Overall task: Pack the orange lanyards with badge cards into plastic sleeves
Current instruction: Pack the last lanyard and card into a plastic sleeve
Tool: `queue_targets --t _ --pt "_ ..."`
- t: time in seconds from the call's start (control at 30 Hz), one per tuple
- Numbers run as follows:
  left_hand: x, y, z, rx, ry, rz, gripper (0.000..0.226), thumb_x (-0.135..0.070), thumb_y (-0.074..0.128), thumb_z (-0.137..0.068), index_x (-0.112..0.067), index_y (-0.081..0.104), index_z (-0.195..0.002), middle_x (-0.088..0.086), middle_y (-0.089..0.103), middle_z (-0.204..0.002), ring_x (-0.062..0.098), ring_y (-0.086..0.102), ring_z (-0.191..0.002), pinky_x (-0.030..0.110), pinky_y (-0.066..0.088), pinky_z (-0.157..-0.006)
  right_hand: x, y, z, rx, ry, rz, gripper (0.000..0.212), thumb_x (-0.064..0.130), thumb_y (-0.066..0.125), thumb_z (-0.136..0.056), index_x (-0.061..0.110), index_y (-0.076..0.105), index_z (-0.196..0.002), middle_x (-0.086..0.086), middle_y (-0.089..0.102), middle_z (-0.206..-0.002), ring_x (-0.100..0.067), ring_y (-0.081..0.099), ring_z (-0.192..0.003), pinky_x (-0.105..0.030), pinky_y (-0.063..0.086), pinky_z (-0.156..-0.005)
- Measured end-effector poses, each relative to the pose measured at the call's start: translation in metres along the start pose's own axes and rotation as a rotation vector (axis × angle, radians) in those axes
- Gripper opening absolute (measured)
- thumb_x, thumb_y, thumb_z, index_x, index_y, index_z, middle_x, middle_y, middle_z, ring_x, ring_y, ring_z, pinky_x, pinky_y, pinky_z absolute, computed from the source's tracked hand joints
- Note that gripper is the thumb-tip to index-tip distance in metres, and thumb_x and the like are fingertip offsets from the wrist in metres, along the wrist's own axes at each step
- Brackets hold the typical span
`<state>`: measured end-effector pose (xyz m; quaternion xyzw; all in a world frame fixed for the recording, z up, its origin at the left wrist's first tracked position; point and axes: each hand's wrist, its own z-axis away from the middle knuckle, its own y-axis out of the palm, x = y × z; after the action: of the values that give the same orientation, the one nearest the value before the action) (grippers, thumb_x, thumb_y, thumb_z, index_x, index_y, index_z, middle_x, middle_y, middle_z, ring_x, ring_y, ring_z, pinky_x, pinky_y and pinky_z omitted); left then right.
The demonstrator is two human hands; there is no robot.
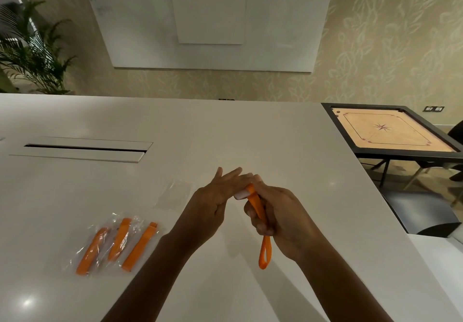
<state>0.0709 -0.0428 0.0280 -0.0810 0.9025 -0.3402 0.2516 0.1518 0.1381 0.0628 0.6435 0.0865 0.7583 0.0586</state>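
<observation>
Above the white table [250,133], my right hand [283,216] grips a folded orange lanyard [258,206] whose loop hangs below my fist. A white badge card [241,194] shows at the lanyard's top end. My left hand [215,201] has its fingers stretched out against the card end, touching it. Three orange lanyards in clear plastic sleeves [117,244] lie side by side on the table at the left. An empty clear sleeve [172,194] lies flat just left of my left hand.
A long cable slot [82,148] is set into the table at the far left. A carrom board [390,131] on a dark stand sits beyond the table's right edge. A potted plant [30,53] stands at the back left.
</observation>
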Motion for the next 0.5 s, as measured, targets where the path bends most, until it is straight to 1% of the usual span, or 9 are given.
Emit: queue_targets --t 0.1,0.2,0.27,0.3,0.33,0.37,0.43,0.47,0.5 --pt "0.002 0.001 0.000 0.004 0.012 -0.012 0.050 0.015 0.057 -0.097 -0.003 0.058 -0.144 0.002 0.056 -0.149 0.026 0.052 -0.143 0.062 0.038 -0.118 -0.001 0.001 -0.001 -0.025 -0.002 0.015 0.053 0.056 0.052 -0.105 0.013 0.083 -0.100 -0.008 0.066 -0.073 -0.014 0.052 -0.052 -0.024 0.040 -0.048" --pt "0.000 0.002 0.000 -0.050 -0.041 -0.006 0.057 0.018 0.053 -0.099 -0.007 0.051 -0.150 0.001 0.046 -0.160 0.022 0.035 -0.155 0.052 0.030 -0.126 -0.003 0.003 -0.002 -0.060 0.005 0.012 0.054 0.058 0.059 -0.100 0.008 0.078 -0.092 -0.012 0.068 -0.075 -0.014 0.051 -0.049 -0.026 0.039 -0.049" --pt "-0.003 0.003 0.000 -0.142 -0.165 0.013 0.064 0.015 0.048 -0.101 -0.014 0.040 -0.158 -0.004 0.034 -0.168 0.016 0.020 -0.160 0.036 0.027 -0.127 -0.005 0.003 -0.003 -0.065 -0.012 0.020 0.050 0.054 0.058 -0.102 0.009 0.073 -0.086 -0.013 0.068 -0.076 -0.014 0.049 -0.048 -0.025 0.039 -0.049" --pt "-0.005 0.003 0.001 -0.201 -0.268 0.030 0.067 0.012 0.046 -0.103 -0.020 0.035 -0.161 -0.010 0.028 -0.170 0.009 0.016 -0.160 0.028 0.026 -0.126 -0.006 0.003 -0.003 -0.064 -0.024 0.027 0.048 0.051 0.057 -0.104 0.009 0.071 -0.086 -0.013 0.067 -0.076 -0.014 0.048 -0.048 -0.024 0.039 -0.048" --pt "-0.007 0.005 0.001 -0.259 -0.406 0.080 0.067 0.006 0.045 -0.106 -0.027 0.031 -0.162 -0.014 0.026 -0.170 0.004 0.018 -0.159 0.024 0.027 -0.126 -0.006 0.003 -0.003 -0.065 -0.036 0.033 0.047 0.049 0.056 -0.106 0.009 0.069 -0.085 -0.013 0.067 -0.076 -0.014 0.047 -0.048 -0.023 0.038 -0.047" --pt "-0.010 0.005 0.001 -0.308 -0.569 0.199 0.062 -0.004 0.046 -0.109 -0.034 0.032 -0.161 -0.016 0.030 -0.169 0.002 0.024 -0.156 0.028 0.030 -0.125 -0.006 0.003 -0.003 -0.067 -0.044 0.038 0.046 0.047 0.055 -0.106 0.008 0.068 -0.085 -0.012 0.066 -0.075 -0.014 0.047 -0.048 -0.023 0.038 -0.046" --pt "-0.017 0.003 -0.002 -0.386 -0.830 0.661 0.046 -0.025 0.051 -0.109 -0.039 0.045 -0.153 -0.009 0.050 -0.159 0.010 0.049 -0.145 0.039 0.042 -0.120 -0.007 0.004 -0.004 -0.072 -0.047 0.050 0.045 0.045 0.056 -0.107 0.008 0.067 -0.085 -0.011 0.066 -0.074 -0.015 0.046 -0.048 -0.023 0.037 -0.045" --pt "-0.018 0.002 -0.003 -0.389 -0.891 0.882 0.042 -0.034 0.055 -0.105 -0.038 0.053 -0.147 -0.004 0.061 -0.150 0.015 0.060 -0.135 0.041 0.049 -0.113 -0.008 0.004 -0.004 -0.077 -0.044 0.059 0.044 0.045 0.056 -0.107 0.008 0.067 -0.086 -0.011 0.066 -0.073 -0.015 0.046 -0.048 -0.023 0.037 -0.045" --pt "-0.019 0.000 -0.003 -0.370 -0.903 1.015 0.042 -0.041 0.058 -0.098 -0.036 0.058 -0.140 -0.001 0.068 -0.140 0.018 0.068 -0.126 0.040 0.055 -0.106 -0.009 0.005 -0.004 -0.083 -0.038 0.070 0.044 0.045 0.056 -0.107 0.007 0.068 -0.086 -0.011 0.066 -0.072 -0.015 0.046 -0.048 -0.023 0.038 -0.045"
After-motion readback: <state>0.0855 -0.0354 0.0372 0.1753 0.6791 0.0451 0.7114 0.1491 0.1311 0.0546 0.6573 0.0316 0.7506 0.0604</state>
